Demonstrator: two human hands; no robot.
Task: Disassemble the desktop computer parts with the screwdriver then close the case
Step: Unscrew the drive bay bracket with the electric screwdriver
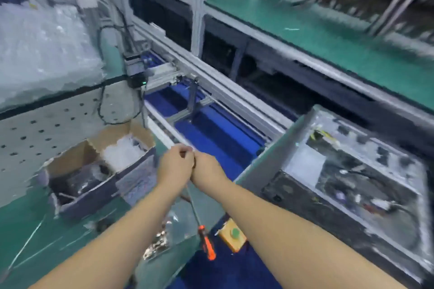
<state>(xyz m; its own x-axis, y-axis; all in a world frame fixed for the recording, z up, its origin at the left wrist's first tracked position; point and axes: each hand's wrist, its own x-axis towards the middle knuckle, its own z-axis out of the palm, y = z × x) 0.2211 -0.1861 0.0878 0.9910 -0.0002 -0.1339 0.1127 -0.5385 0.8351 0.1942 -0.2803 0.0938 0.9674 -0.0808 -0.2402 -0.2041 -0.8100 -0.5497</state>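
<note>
We see an orange-and-black-handled steel screwdriver [206, 240] beside a yellow box with a green button [233, 236], on the green-matted table [70, 230].

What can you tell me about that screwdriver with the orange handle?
The screwdriver has an orange and black handle and a long, thin metal shaft. It hangs slanted in front of the green bench, handle low and near the camera, shaft rising up to the two hands held together. The right hand appears to hold its upper end; the blur hides the tip. The left hand presses against the right, fingers curled.
</note>
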